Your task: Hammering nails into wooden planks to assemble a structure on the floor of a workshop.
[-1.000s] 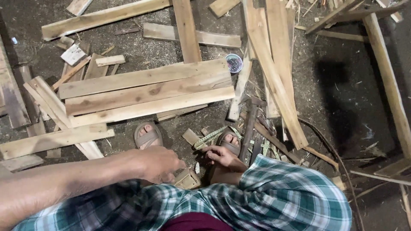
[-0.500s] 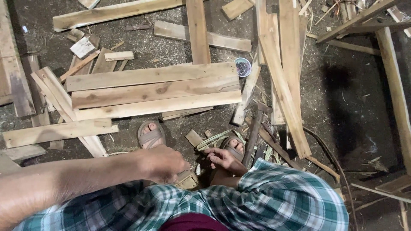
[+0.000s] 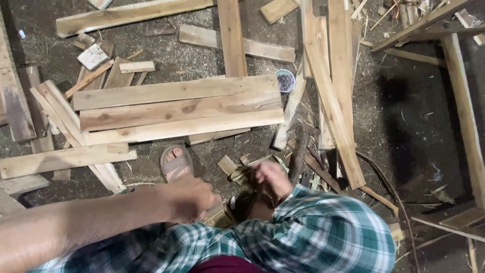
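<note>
Hands low over the floor: right hand (image 3: 273, 178), blurred, seems to pinch the yellow tape measure (image 3: 251, 164) by the sandal; left hand (image 3: 191, 198) curls on a small wood block (image 3: 218, 215). Steady the block first.

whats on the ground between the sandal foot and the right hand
In the head view, a small flat wood offcut lies on the sawdust-covered ground between the sandalled foot and the right hand. The rest of that stretch is bare dirt.
</note>
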